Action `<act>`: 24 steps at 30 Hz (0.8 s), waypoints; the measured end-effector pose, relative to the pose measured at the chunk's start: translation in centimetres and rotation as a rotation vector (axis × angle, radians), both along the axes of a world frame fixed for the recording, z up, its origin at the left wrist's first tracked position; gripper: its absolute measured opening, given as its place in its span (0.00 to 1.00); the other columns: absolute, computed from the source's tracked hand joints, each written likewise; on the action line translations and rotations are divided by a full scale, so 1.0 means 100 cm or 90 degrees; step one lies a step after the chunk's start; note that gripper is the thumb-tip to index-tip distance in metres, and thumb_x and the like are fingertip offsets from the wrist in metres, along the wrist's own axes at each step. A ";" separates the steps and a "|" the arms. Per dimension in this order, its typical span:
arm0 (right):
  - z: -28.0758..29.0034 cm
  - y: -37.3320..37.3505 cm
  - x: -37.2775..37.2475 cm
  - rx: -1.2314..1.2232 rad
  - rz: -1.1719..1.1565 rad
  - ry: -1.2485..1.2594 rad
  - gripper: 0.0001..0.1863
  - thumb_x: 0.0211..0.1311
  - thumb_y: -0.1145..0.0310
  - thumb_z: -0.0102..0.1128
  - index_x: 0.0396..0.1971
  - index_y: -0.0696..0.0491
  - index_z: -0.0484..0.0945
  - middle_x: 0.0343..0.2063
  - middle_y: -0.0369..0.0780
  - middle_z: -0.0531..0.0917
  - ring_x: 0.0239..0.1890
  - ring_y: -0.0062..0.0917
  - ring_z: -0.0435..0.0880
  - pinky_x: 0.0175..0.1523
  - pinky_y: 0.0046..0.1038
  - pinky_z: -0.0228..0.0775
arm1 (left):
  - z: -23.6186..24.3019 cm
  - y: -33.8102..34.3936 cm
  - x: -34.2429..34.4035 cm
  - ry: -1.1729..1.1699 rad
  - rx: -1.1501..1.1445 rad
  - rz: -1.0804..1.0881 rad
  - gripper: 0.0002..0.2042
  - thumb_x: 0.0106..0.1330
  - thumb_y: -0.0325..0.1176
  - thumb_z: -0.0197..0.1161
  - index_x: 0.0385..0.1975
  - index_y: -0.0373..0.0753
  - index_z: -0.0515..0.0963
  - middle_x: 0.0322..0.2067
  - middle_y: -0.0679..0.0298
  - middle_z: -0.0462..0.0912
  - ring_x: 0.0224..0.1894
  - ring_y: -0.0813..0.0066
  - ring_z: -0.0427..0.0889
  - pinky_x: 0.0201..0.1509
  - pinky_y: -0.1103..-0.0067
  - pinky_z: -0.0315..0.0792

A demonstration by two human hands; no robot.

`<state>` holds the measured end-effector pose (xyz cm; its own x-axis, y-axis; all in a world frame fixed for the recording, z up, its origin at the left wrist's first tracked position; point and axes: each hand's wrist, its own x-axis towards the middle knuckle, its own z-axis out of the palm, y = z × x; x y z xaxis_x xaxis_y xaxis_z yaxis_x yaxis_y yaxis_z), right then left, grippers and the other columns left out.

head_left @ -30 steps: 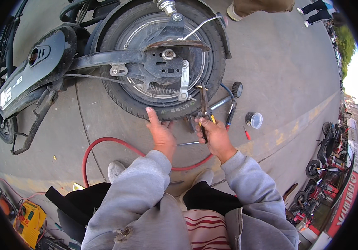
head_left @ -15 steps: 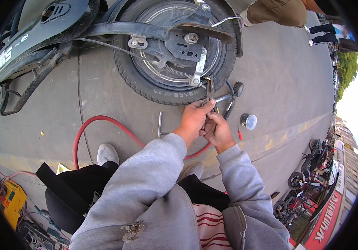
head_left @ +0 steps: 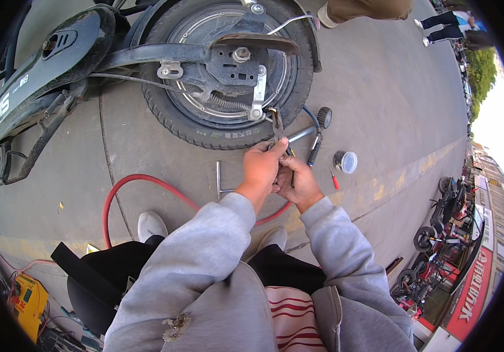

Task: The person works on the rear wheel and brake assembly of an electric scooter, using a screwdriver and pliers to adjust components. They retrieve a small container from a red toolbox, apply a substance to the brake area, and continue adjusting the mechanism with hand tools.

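Note:
A pair of pliers (head_left: 277,125) points away from me, its jaws at the lower edge of the scooter wheel's rim, beside a silver brake lever arm (head_left: 258,97). Around its handles my left hand (head_left: 259,170) is closed, thumb stretched along the tool. My right hand (head_left: 300,180) is closed just below and to the right, wrapped on the lower handle ends; its fingertips are partly hidden. A small brassy piece shows at the jaws, too small to make out. The black tyre (head_left: 234,139) lies just beyond my hands.
An air gauge (head_left: 324,117) with a blue hose lies right of the wheel. Near it are a tub (head_left: 346,162) and a red-handled screwdriver (head_left: 334,179). A T-handle wrench (head_left: 218,180) and red hose (head_left: 128,178) lie left. A person's leg (head_left: 366,9) is at the top.
The whole view has shifted, so the scooter and wheel appear farther left. My hands keep their grip, and the pliers' jaws stay at the same spot by the rim.

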<state>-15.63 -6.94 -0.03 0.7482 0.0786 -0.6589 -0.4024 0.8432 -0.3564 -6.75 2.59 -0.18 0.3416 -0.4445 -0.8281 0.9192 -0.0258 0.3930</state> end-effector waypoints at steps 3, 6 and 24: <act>0.000 0.001 0.000 -0.003 0.004 0.008 0.14 0.70 0.60 0.45 0.43 0.54 0.75 0.36 0.39 0.81 0.35 0.27 0.78 0.36 0.28 0.68 | 0.005 0.002 0.002 -0.007 -0.002 0.007 0.15 0.64 0.45 0.67 0.27 0.40 0.77 0.20 0.69 0.76 0.16 0.84 0.69 0.15 0.82 0.59; -0.002 0.004 0.001 -0.011 -0.004 0.001 0.15 0.69 0.59 0.46 0.43 0.53 0.75 0.34 0.38 0.82 0.31 0.25 0.78 0.32 0.26 0.66 | 0.010 0.002 0.003 -0.006 -0.013 0.017 0.15 0.65 0.46 0.67 0.27 0.41 0.77 0.18 0.71 0.73 0.14 0.84 0.64 0.14 0.82 0.57; 0.004 0.037 0.021 -0.746 0.102 0.102 0.17 0.58 0.68 0.51 0.41 0.67 0.70 0.38 0.55 0.79 0.40 0.48 0.80 0.47 0.42 0.72 | -0.017 0.018 0.020 0.132 -0.238 -0.031 0.21 0.70 0.48 0.57 0.46 0.33 0.76 0.45 0.57 0.79 0.51 0.63 0.77 0.61 0.68 0.69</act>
<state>-13.48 -3.21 0.36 0.6877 -0.5482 -0.4760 -0.5829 -0.0259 -0.8122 -4.80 4.40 -1.91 0.1561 -0.7386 -0.6559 0.9809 0.0378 0.1908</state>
